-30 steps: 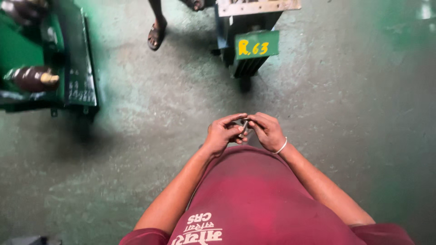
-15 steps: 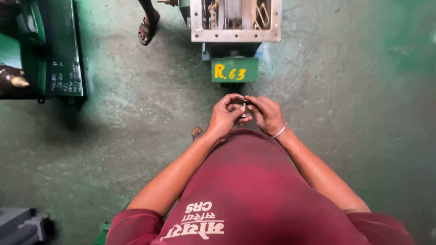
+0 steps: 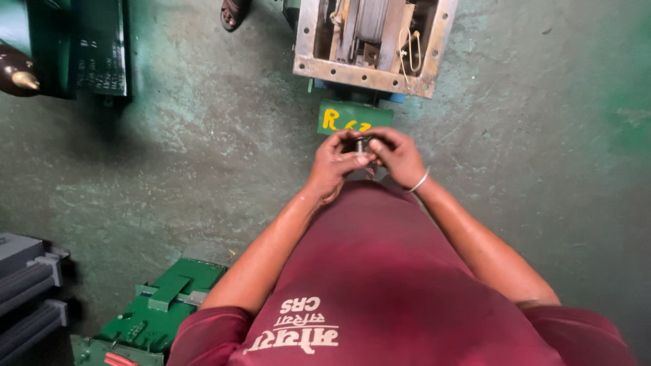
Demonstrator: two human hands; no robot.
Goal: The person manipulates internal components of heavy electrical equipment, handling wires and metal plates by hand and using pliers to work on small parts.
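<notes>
Your left hand [image 3: 333, 166] and right hand [image 3: 397, 154] are pressed together, both pinching a small metal part [image 3: 361, 148], just below the open metal box [image 3: 371, 42] on the floor.

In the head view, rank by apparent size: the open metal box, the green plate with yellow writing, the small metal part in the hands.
1. Open metal box
2. Green plate, partly hidden by the hands
3. Small metal part, mostly covered by the left hand and right hand

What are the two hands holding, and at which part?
Both the left hand and right hand pinch a small dark metal part between their fingertips; which part of it cannot be told.
</notes>
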